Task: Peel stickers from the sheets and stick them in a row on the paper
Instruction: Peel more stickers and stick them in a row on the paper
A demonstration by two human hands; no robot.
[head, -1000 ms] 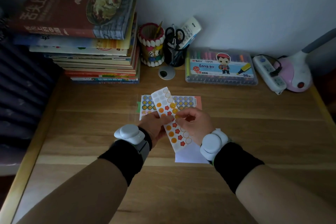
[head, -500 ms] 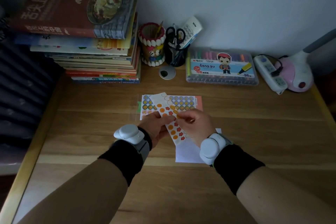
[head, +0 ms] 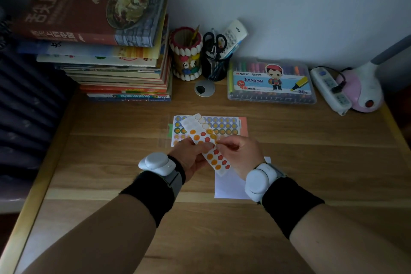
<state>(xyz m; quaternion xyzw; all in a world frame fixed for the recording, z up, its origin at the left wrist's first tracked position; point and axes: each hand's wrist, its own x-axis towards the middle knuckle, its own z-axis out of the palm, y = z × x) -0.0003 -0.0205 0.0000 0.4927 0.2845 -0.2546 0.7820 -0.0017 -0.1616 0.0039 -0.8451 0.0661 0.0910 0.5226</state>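
Observation:
A narrow sticker strip (head: pixel 195 131) with orange dots and red stars hangs above the desk. My left hand (head: pixel 191 158) grips it at its left edge. My right hand (head: pixel 240 153) pinches at a sticker on the strip's right edge with thumb and forefinger. Several spots at the strip's far end are bare outlines. A second sticker sheet (head: pixel 224 125) with blue and yellow round stickers lies flat on the desk behind the strip. The white paper (head: pixel 229 187) lies under my right wrist, mostly hidden.
A tall stack of books (head: pixel 111 51) fills the back left. Behind the sheets stand a pen cup (head: pixel 185 60), a mesh holder with scissors (head: pixel 214 62) and a marker box (head: pixel 271 84). A power strip (head: pixel 329 91) and a pink lamp base (head: pixel 360 93) sit back right.
The strip has tilted lower and flatter toward the desk, and both hands have shifted slightly forward. My right fingers stay pinched at the strip's edge.

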